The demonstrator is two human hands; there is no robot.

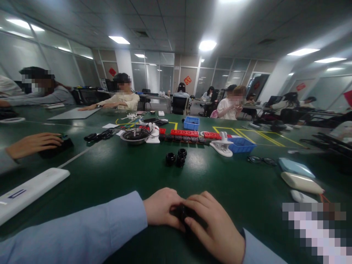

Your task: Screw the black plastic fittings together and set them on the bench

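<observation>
Close to the near table edge, my left hand [162, 207] and my right hand [213, 220] meet around a small black part [182, 212]. Fingers of both hands are closed on it from either side and hide most of its shape, so its kind cannot be made out. Beyond my hands, on the dark green table [132, 170], three glossy black ring-like pieces stand close together, among them a left one [170, 158] and a rear one [182, 152].
Farther back are red strips [184, 132], a blue bin [242, 145], a white clamp [222, 146] and a round black dish [134, 135]. A long white case [33, 190] lies left, near another person's hand [35, 143]. Eyeglasses [261, 160] and pouches [301, 182] lie right.
</observation>
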